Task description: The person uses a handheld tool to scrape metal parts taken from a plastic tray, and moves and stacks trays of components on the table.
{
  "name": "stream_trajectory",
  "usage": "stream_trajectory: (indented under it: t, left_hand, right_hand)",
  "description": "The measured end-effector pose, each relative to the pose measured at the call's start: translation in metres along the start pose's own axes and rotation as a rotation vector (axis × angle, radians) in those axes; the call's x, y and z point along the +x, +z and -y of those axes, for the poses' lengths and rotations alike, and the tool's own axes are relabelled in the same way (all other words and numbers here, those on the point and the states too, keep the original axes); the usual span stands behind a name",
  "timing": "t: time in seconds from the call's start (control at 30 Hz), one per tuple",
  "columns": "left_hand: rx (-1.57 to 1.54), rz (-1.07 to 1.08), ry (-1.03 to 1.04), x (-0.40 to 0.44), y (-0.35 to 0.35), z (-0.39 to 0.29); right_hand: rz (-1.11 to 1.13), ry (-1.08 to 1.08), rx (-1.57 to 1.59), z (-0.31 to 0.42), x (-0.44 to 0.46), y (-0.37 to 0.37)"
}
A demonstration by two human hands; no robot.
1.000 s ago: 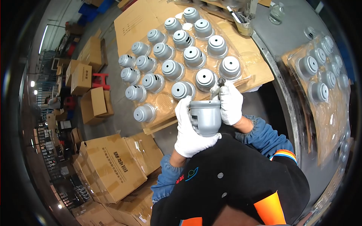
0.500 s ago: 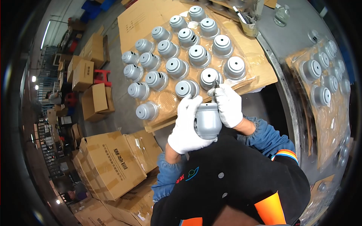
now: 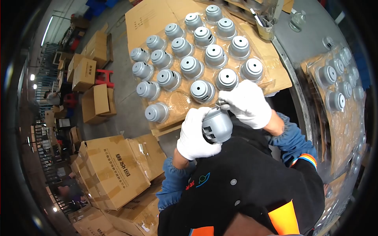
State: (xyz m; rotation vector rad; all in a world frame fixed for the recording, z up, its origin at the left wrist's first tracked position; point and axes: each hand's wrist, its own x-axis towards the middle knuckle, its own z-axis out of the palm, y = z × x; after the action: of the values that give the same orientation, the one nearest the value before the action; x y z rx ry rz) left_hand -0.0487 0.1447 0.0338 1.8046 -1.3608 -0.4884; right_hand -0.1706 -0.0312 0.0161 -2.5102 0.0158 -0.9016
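Observation:
A grey cup-shaped housing is tilted in front of my chest, its slotted side towards the lower left. My left hand, in a white glove, is wrapped round its left side and underside. At the housing's upper rim, my gloved right hand pinches a small dark metal tool, whose tip is hard to make out. Just beyond both hands, several similar grey housings stand in rows on a clear plastic tray over cardboard.
A second tray of grey housings lies on the right. Behind are a cup of tools and a clear bottle. Large cardboard boxes stand at the lower left, and a red stool is further back.
The held housing has been turned and tilted, so its slots now show. My right hand has swung outward, with the tool now lying more sideways at the rim.

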Motion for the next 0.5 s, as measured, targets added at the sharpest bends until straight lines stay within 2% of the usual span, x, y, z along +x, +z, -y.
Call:
stream_trajectory:
  t: [0.13,0.27,0.5]
  left_hand:
    - [0.141,0.006,0.039,-0.001,-0.005,0.004]
    - [0.201,0.002,0.101,-0.001,-0.006,0.003]
    - [0.236,0.031,0.167,0.003,-0.007,0.001]
  right_hand:
    - [0.108,-0.129,-0.201,0.004,0.004,-0.026]
    - [0.157,-0.155,-0.262,0.009,0.006,-0.028]
    - [0.134,-0.234,-0.305,0.01,0.004,-0.028]
